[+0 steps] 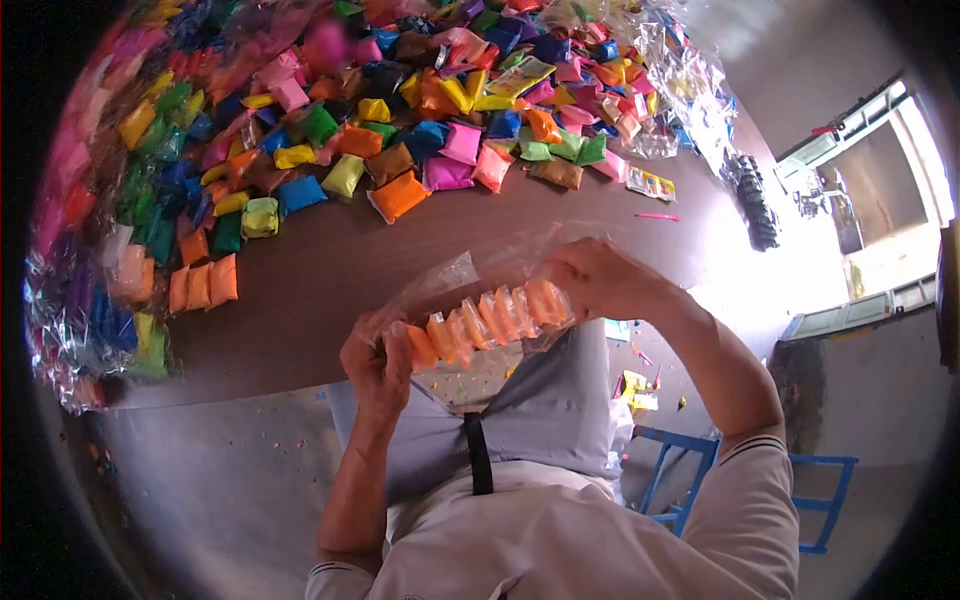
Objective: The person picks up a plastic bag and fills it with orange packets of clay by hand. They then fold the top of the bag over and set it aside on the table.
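A clear plastic bag (455,272) with a row of several small orange packets (490,322) inside is held up between my two hands, just over the table's near edge. My left hand (380,362) is closed on the left end of the bag, its thumb against the end packet. At the other end, my right hand (592,272) pinches the bag's upper right corner. The packets stand side by side, and the loose upper part of the bag spreads above them. Left of the bag, three orange packets (204,284) lie together on the table.
A large heap of colourful packets (400,100) covers the far and left parts of the brown table (300,345). Crumpled clear plastic (690,80) lies at the far right, near a dark coiled object (756,203). A pink stick (657,217) rests closer. Blue metal frames (825,500) stand at the right.
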{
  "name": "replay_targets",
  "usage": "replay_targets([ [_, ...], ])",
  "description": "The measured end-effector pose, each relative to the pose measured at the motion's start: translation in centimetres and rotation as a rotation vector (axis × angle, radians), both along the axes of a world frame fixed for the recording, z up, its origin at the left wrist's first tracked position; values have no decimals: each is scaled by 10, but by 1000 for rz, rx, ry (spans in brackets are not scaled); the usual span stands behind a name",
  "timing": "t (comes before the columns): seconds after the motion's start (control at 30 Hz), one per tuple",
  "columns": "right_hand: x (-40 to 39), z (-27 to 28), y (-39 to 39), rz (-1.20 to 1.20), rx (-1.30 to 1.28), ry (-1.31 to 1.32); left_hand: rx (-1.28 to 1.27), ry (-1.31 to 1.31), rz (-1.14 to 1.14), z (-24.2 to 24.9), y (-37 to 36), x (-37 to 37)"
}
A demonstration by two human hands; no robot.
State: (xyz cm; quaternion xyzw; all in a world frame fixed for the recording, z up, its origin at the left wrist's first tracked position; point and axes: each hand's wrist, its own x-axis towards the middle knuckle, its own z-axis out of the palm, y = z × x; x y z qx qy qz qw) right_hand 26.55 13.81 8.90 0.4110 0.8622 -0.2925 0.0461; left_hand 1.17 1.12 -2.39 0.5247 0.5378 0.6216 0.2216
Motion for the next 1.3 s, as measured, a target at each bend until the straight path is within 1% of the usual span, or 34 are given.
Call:
replay_targets([
  [0.07,0,20,1,-139,-73,-40,11,-1,-12,-3,1,-1],
  [0.17,9,44,0,-241,-208,57,27,-58,-27,-10,2,-1],
  [0.27,1,88,-8,-284,-225,286,-31,-179,-66,-2,-2,1],
  [0.33,-15,110,-14,-314,-97,402,-3,-113,-81,-2,-2,1],
  [0.37,-25,112,-18,-373,-63,497,12,-61,-66,-4,-3,-4],
  [0.4,-37,116,-16,-315,-25,505,-24,-30,-44,-15,-4,-5],
  [0.43,-50,116,-12,-254,9,502,16,14,-13,-28,-3,-5],
  [0.47,-67,114,-10,-193,47,503,174,90,28,-16,2,-5],
  [0.5,-89,113,-10,-160,57,481,-16,-59,-55,-6,-5,-5],
  [0.53,-111,109,-6,6,136,502,59,-6,-6,-9,-1,-4],
  [0.57,-134,100,-2,161,223,515,-49,-219,-76,-10,-4,-1],
  [0.6,-156,92,2,311,313,523,-34,-190,-50,-12,-4,0],
  [0.67,-209,73,5,321,238,455,-3,-142,-13,-17,0,1],
  [0.7,-234,61,7,374,210,466,-43,-136,12,-10,-1,0],
  [0.73,-258,49,10,426,182,477,-14,-103,27,-7,-1,0],
  [0.8,-306,29,13,580,250,220,40,-32,56,-2,0,-3],
  [0.83,-329,16,13,626,251,170,-45,-139,0,0,-3,-2],
  [0.87,-349,3,12,672,253,117,-78,-99,-6,2,-5,-4],
  [0.93,-378,-15,4,648,282,181,-143,-25,-18,5,-8,-8],
  [0.97,-388,-23,2,636,294,212,-147,-59,-37,3,-7,-7],
  [1.07,-405,-40,-9,562,355,241,-19,1,-65,-12,-3,-6],
  [1.17,-417,-55,-6,611,397,51,174,100,70,-25,6,-2],
  [1.27,-413,-44,-9,504,364,57,33,-32,-15,-16,-2,-2],
  [1.3,-414,-49,-5,514,365,31,38,-22,-23,-17,-2,-3],
])
